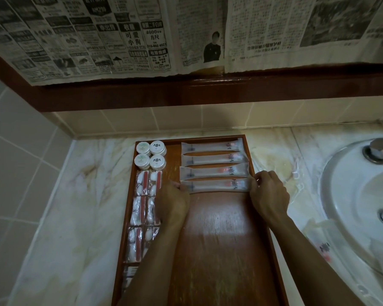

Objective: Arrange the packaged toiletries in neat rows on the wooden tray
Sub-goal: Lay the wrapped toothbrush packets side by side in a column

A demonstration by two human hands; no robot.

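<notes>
Currently, a long rectangular reddish-brown wooden tray (219,250) lies on a pale marbled countertop (75,206), its near end cut off by the bottom edge of the view. Four long frosted plastic sachets lie crosswise at the tray's far right, stacked in a column. The nearest frosted sachet (215,185) is held at both ends: the left hand (175,204) pinches its left end, the right hand (269,193) pinches its right end at the tray's right rim, fingers curled in each case. The fingertips of the left hand are largely hidden behind its own knuckles.

At the far left corner stand four small round white lidded tubs (150,155) in a two-by-two block. Below them, a double column of clear packets with white cotton pieces and red sticks (142,215) runs along the left rim; the lowest packets are blurred and partly covered by the left forearm. The sachet printing is too small to read.

To the right, a white round washbasin (352,206) is cut off by the frame edge. Newspaper sheets (142,34) hang above.
</notes>
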